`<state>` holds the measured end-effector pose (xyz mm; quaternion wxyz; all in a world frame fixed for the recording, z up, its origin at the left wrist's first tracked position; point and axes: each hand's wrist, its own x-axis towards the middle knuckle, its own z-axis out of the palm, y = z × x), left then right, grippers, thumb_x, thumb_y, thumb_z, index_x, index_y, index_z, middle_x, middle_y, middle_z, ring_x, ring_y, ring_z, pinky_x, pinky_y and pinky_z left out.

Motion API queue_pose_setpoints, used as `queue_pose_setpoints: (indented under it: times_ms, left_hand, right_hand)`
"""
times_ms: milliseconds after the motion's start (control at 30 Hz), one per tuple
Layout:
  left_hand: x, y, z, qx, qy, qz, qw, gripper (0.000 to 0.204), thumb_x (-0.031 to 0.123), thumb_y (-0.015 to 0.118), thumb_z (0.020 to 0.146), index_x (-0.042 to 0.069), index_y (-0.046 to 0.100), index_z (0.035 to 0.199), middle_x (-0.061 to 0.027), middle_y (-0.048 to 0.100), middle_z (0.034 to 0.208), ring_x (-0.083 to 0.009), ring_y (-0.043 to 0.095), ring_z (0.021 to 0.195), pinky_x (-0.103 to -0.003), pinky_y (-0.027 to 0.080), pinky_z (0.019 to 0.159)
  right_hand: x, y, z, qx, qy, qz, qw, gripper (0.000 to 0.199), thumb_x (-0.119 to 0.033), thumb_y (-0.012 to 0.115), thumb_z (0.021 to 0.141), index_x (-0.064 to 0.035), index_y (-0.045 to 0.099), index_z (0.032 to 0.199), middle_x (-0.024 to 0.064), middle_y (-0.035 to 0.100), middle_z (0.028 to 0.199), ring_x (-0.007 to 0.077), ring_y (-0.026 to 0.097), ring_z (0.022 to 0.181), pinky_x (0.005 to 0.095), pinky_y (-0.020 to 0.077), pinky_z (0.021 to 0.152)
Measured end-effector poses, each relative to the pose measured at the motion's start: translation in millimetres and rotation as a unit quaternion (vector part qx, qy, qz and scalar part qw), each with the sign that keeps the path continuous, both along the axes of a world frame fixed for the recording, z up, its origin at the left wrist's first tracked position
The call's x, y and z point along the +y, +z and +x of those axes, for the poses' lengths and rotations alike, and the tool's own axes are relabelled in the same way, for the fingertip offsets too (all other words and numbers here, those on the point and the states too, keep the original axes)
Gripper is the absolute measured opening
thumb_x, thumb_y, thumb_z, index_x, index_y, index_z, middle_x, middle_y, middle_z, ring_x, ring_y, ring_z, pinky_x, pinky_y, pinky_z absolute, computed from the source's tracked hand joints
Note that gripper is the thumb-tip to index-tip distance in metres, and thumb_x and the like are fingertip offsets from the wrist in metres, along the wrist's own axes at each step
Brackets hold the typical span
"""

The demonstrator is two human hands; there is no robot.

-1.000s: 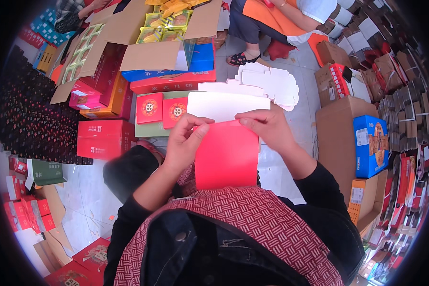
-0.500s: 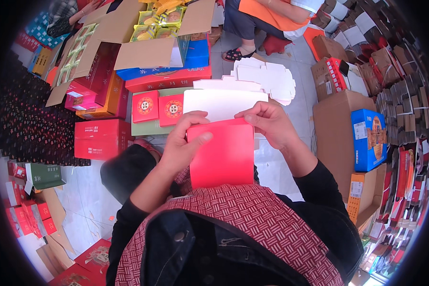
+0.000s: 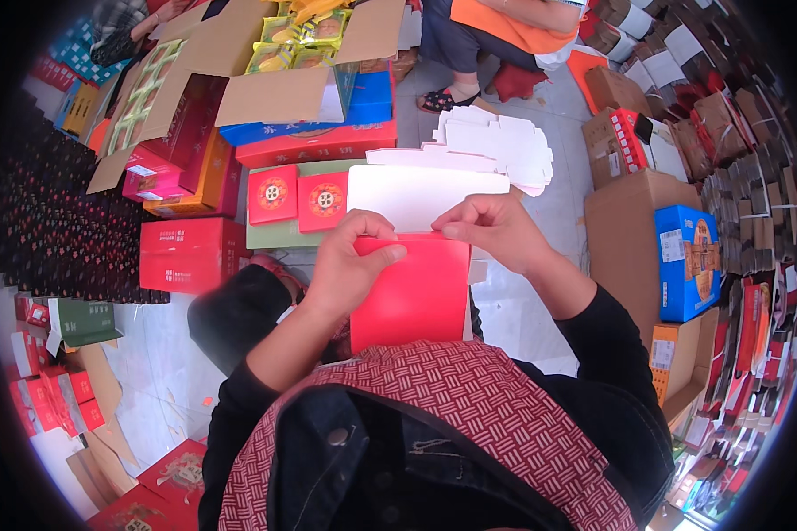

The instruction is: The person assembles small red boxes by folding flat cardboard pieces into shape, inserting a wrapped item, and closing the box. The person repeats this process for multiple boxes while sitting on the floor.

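I hold a flat red cardboard box blank point(image 3: 413, 296) upright in front of my chest, its white inner flap point(image 3: 416, 192) standing up at the top. My left hand point(image 3: 347, 265) grips the blank's upper left edge, thumb pressed along the fold. My right hand point(image 3: 490, 227) pinches the upper right edge where red meets white. Both hands are shut on the same blank. Its lower part is hidden behind my red patterned apron.
A stack of white flat blanks point(image 3: 496, 146) lies on the floor ahead. Red gift boxes point(image 3: 191, 252) and an open brown carton point(image 3: 283, 53) sit to the left. Another person point(image 3: 505, 26) sits at the top. Brown cartons and a blue box point(image 3: 689, 261) line the right.
The red blank and both hands sit slightly lower and closer to my chest. My left thumb has slid along the top fold.
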<state>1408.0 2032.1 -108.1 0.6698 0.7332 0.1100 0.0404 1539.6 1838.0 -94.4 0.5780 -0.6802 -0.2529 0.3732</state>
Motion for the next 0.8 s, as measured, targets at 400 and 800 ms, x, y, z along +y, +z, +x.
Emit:
queue_pose_setpoints:
  times_ms: [400,800]
  left_hand:
    - [-6,-10,-13,-0.055,0.044,-0.133,0.989,0.016,0.005,0.068,0.080,0.002,0.059,0.093,-0.0050,0.060,0.098,-0.0113,0.056,0.094,-0.025,0.045,0.084]
    - [42,19,5,0.034,-0.154,0.207,0.966,0.040,0.036,0.070,0.080,0.001,0.060,0.096,-0.0134,0.064,0.086,-0.0222,0.063,0.086,-0.031,0.049,0.077]
  right_hand:
    - [12,-13,-69,-0.179,-0.125,0.118,0.969,0.024,-0.010,0.037,0.096,0.0025,0.052,0.110,0.0121,0.056,0.110,0.0164,0.054,0.100,0.0268,0.0421,0.088]
    - [16,-25,-55,-0.167,-0.089,0.051,0.981,0.012,-0.007,0.051,0.091,0.0000,0.057,0.098,0.0077,0.058,0.090,0.0137,0.055,0.081,0.0250,0.0439,0.074]
